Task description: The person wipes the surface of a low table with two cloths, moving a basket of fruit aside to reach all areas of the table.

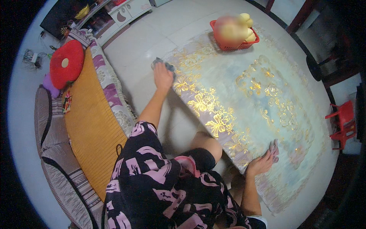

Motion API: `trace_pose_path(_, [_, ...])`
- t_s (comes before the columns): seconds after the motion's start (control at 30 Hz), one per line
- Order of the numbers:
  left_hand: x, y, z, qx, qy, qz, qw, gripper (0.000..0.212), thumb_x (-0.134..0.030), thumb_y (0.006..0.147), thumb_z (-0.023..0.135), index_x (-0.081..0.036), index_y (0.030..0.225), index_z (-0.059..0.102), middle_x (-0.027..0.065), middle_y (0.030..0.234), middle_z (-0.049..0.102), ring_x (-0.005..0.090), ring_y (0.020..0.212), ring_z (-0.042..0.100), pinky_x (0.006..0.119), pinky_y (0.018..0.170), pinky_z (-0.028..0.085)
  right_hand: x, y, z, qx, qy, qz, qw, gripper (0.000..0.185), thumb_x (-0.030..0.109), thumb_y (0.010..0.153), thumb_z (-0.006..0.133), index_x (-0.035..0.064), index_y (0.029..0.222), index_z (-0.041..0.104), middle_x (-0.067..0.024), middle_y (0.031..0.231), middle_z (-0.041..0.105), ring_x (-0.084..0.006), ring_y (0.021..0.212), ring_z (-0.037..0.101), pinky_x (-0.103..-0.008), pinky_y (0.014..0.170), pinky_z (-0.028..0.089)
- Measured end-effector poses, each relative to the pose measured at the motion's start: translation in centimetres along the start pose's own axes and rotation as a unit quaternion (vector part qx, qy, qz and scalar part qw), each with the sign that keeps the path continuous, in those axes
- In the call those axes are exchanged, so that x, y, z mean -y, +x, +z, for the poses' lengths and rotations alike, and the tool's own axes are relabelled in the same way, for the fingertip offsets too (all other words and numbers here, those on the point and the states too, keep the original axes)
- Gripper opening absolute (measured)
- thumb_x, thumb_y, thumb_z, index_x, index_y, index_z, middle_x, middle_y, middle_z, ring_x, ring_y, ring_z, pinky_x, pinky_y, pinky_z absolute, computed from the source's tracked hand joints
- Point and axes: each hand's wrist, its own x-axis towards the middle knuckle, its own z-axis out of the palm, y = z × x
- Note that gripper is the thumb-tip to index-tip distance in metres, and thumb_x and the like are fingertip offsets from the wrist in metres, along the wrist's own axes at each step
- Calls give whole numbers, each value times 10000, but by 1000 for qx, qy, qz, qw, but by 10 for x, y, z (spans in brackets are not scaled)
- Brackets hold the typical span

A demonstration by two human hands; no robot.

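At the far left corner of the table, my left hand [164,78] is closed over a crumpled grey cloth [171,67]. Part of that cloth extends past the tabletop's edge. My right hand [259,166] grips a small pinkish-grey cloth [274,148] above the near right part of the table. Beneath both hands spreads a pale green tablecloth [226,77] with a lilac border and shiny gold flower prints. The palm side of my left hand is hidden.
A red plastic basket [223,46] with pale yellow produce [249,34], partly blurred, stands at the table's far end. Left of me is a sofa [54,131] with an orange mat [85,114] and red cushion [67,64]. Red plastic chairs [344,123] stand right. A white cabinet [128,13] is behind.
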Motion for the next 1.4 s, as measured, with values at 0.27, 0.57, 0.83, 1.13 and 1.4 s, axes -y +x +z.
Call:
trace_pose_path(0.27, [-223,-99,-101,309,-307,120,892,359,-34,660,594,20,1012,546,224,1049,552,420,978,539,498,856,434,15,1,-12,-10,-24,15,1000,475,60,794,582,122,1265,563,-147,1307,542,-343,1195,499,-472,992,376])
trace_pose_path(0.57, [-182,-93,-104,303,-292,184,888,289,-46,734,542,-35,1010,624,177,1109,618,381,1036,561,474,894,456,-7,-3,8,-39,-39,10,998,423,77,837,597,156,1252,584,-98,1310,552,-328,1203,507,-471,998,378])
trace_pose_path(0.83, [-33,-10,-28,129,-41,-39,990,515,-157,798,538,41,1273,515,237,1389,463,383,1326,388,478,1130,267,7,-2,0,-61,-30,-8,998,429,93,845,579,154,1270,565,-118,1276,565,-325,1170,515,-471,955,381])
trace_pose_path(1.13, [-178,-129,-86,179,-253,137,941,543,-102,738,605,-2,1264,519,225,1371,479,380,1295,430,487,1108,312,-2,-2,16,-61,-33,23,997,443,82,805,622,171,1237,589,-95,1266,569,-311,1181,511,-472,993,373])
trace_pose_path(1.4, [-133,-83,-86,318,-223,98,916,493,-110,791,525,-13,1275,528,221,1336,513,379,1268,457,472,1079,346,0,0,-2,-13,-33,27,999,512,59,779,599,158,1280,555,-109,1294,554,-318,1184,503,-463,997,366])
